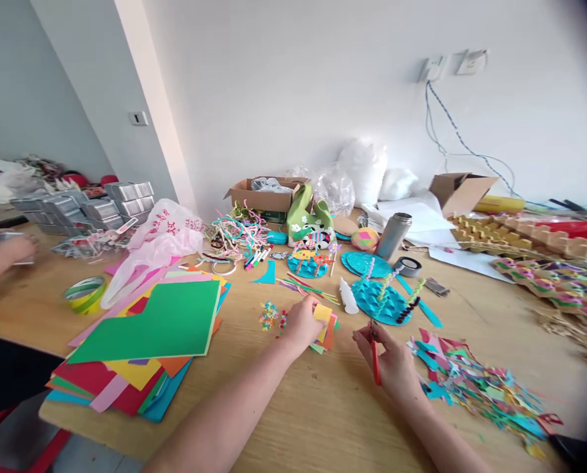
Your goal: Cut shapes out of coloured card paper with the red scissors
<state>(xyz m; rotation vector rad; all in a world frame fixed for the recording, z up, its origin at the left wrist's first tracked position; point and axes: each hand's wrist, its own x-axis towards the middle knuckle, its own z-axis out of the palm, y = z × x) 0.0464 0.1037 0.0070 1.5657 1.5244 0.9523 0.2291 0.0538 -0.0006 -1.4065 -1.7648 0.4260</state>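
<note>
Tabletop point(313, 401): pale wood with fine grain, spreading out on all sides of the white glue bottle point(347, 297).
Wall point(283, 79): smooth and white, well beyond the glue bottle; power sockets point(435, 67) sit high to its right, cords hanging.
Yellow paper piece point(323, 314): small and flat, just left of the glue bottle and nearer you; the fingers of your left hand point(300, 323) pinch it above loose orange and green pieces.
Red-handled scissors point(376, 358): right of the glue bottle and nearer you, your right hand's point(396, 368) fingers closed around the handles; you cannot tell how far the blades part.
Blue discs point(379, 309): bumpy rounds just right of the glue bottle, fuzzy stalks rising from the nearest.
Steel flask point(394, 236): a shiny cylinder beyond the glue bottle, to its right.
Green sheet point(169, 322): flat, notched at one corner, topping a colourful pile well left of the glue bottle.
Paper scraps point(480, 387): a tangled, jagged heap right of the glue bottle, near your right wrist.
Near edge: the rounded corner lies far left of the glue bottle; bare wood between bottle and edge runs beneath your forearms.
</note>
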